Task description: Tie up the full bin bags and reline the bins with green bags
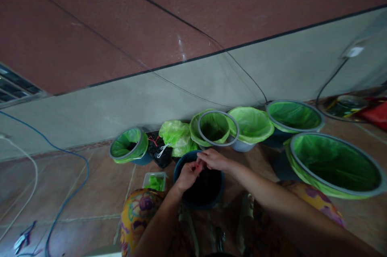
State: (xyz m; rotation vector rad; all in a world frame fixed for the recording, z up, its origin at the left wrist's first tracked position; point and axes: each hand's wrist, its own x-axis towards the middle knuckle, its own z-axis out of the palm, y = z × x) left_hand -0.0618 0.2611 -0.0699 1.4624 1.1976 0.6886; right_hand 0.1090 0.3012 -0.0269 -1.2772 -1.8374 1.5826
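Observation:
Both hands meet above the far rim of a dark blue bucket (222, 186), which stands on the floor between my feet. My left hand (188, 175) has its fingers pinched together, with a spot of red showing at the tips. From the right, my right hand (214, 159) reaches in with its fingers bent and pressed against those of the left. Whatever they hold is too small and dim to name. The bucket's inside is dark, so its contents cannot be made out. Left of it sits a clear plastic tub (146, 180) with light green plastic (155, 183) inside.
Several bins with green liners line the wall, among them a left bin (142, 159) and a large right bin (298, 170). Beside the bucket are a black bag (159, 156) and green bags (177, 136). A blue hose (71, 200) crosses the tiles at left.

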